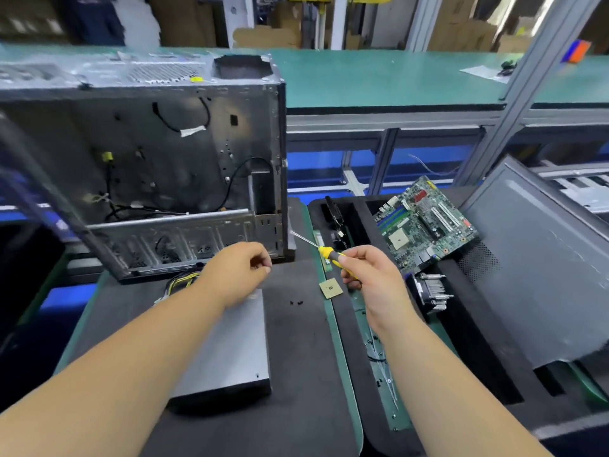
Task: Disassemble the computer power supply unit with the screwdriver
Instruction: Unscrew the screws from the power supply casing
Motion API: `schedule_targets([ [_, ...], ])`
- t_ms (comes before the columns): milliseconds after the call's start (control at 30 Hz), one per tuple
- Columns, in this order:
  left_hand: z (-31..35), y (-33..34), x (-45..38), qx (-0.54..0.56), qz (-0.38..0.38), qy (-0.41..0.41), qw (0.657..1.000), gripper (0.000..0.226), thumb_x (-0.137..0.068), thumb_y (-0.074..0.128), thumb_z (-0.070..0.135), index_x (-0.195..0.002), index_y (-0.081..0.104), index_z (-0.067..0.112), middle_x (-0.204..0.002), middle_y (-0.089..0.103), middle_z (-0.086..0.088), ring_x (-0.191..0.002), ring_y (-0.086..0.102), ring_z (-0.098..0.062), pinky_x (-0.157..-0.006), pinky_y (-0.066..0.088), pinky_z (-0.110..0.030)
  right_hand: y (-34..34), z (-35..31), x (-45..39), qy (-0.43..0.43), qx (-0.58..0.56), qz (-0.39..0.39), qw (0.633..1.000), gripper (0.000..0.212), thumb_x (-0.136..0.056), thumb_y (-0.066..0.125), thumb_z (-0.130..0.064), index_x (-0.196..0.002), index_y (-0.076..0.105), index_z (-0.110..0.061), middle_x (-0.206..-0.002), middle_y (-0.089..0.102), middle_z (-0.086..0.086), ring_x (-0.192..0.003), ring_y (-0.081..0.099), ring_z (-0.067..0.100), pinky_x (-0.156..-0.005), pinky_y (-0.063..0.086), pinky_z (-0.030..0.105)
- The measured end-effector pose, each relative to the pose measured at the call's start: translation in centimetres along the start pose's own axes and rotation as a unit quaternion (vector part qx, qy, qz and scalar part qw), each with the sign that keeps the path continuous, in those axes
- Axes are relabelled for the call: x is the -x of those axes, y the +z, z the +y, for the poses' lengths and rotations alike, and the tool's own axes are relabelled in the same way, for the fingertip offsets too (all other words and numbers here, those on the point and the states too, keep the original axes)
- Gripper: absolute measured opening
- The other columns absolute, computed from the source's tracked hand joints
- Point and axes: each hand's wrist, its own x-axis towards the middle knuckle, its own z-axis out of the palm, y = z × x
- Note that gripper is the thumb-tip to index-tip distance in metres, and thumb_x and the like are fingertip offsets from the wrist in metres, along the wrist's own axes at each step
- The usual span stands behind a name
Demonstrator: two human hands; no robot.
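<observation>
The right hand (365,275) grips the yellow-and-black handle of the screwdriver (324,251), fingers curled round it, with the bare metal shaft pointing up and left toward the lower right corner of the open computer case (158,166). The left hand (239,270) hovers above the far end of the power supply unit (227,351) with its fingers curled in loosely; whether it pinches anything small cannot be told. The power supply unit, a plain grey metal box, lies flat on the black foam mat (296,357) directly below the left forearm, and its bundle of yellow and black cables (179,282) trails from the far end toward the case. A few small black screws (296,303) sit on the mat just right of the unit. A square CPU chip (330,287) lies near the right hand's fingers. Farther right, a green motherboard (425,225) rests tilted in a black foam tray (365,209), a finned heatsink (431,291) lies below it, and a grey side panel (534,265) leans at the far right. No writing or label is sharp enough to read.
</observation>
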Motion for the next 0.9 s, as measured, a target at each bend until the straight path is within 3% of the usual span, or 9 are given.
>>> schedule_targets([
  [200,-3.8,-2.5,5.4,0.047,0.033,-0.014,0.998,0.019,-0.085,0.068,0.015,-0.076,0.065,0.032,-0.087,0.062,0.013,-0.084,0.056,0.001,-0.072,0.041,-0.02,3.7,-1.4,1.9,-0.047,0.017,-0.039,0.998,0.006,-0.073,0.072,-0.03,-0.075,0.07,-0.025,-0.074,0.063,-0.003,-0.066,0.054,0.013,-0.069,0.045,0.022],
  [300,-6.0,-3.1,8.4,0.061,0.046,0.006,0.997,0.024,-0.085,0.069,0.012,-0.078,0.065,0.035,-0.091,0.059,0.014,-0.091,0.053,0.003,-0.078,0.04,-0.017,5.6,-1.5,3.0,-0.058,0.036,-0.059,0.996,0.007,-0.079,0.073,-0.03,-0.077,0.071,-0.024,-0.075,0.064,-0.004,-0.069,0.052,0.013,-0.076,0.045,0.029],
  [367,-7.2,-3.6,9.9,0.071,0.063,0.03,0.995,0.026,-0.083,0.07,0.007,-0.08,0.066,0.032,-0.093,0.06,0.015,-0.096,0.055,0.0,-0.085,0.044,-0.019,6.9,-1.3,3.8,-0.07,0.047,-0.073,0.994,0.012,-0.085,0.072,-0.027,-0.073,0.07,-0.026,-0.071,0.068,-0.012,-0.069,0.051,0.009,-0.074,0.044,0.028],
  [467,-8.7,-4.3,11.8,0.082,0.08,0.058,0.992,0.031,-0.08,0.071,0.001,-0.082,0.066,0.032,-0.096,0.061,0.017,-0.103,0.057,-0.004,-0.09,0.041,-0.011,9.2,-0.9,5.1,-0.077,0.059,-0.084,0.992,0.019,-0.089,0.07,-0.025,-0.071,0.067,-0.023,-0.07,0.072,-0.008,-0.064,0.051,0.001,-0.07,0.042,0.022],
  [567,-9.9,-5.2,13.6,0.113,0.037,0.067,0.991,0.039,-0.08,0.061,-0.008,-0.087,0.068,0.03,-0.104,0.061,0.017,-0.111,0.056,-0.007,-0.097,0.038,-0.013,11.4,-0.7,6.6,-0.098,0.089,-0.092,0.987,0.024,-0.09,0.068,-0.028,-0.074,0.06,-0.011,-0.069,0.074,-0.004,-0.056,0.046,0.002,-0.057,0.038,0.01],
  [700,-11.0,-6.2,16.2,0.134,-0.034,0.078,0.987,0.049,-0.066,0.044,-0.006,-0.093,0.068,0.028,-0.114,0.062,0.013,-0.119,0.053,-0.008,-0.103,0.038,-0.021,14.0,-0.3,8.7,-0.098,0.15,-0.112,0.977,0.033,-0.092,0.065,-0.033,-0.075,0.052,-0.008,-0.061,0.069,-0.011,-0.056,0.04,0.011,-0.049,0.035,0.013],
  [800,-11.4,-6.1,17.6,0.135,-0.057,0.094,0.985,0.043,-0.064,0.048,0.004,-0.095,0.068,0.026,-0.12,0.059,0.012,-0.124,0.049,-0.003,-0.105,0.033,-0.015,15.5,-0.1,10.1,-0.108,0.189,-0.129,0.967,0.031,-0.091,0.064,-0.036,-0.074,0.051,-0.013,-0.066,0.072,-0.008,-0.059,0.048,0.008,-0.05,0.035,0.011],
  [900,-12.1,-5.4,18.3,0.125,-0.062,0.126,0.982,0.033,-0.07,0.067,0.005,-0.095,0.067,0.026,-0.126,0.056,0.012,-0.13,0.042,0.005,-0.107,0.029,-0.011,16.5,0.3,11.4,-0.118,0.226,-0.135,0.957,0.027,-0.09,0.063,-0.039,-0.073,0.052,-0.021,-0.067,0.072,-0.006,-0.055,0.046,0.004,-0.053,0.037,0.012],
])
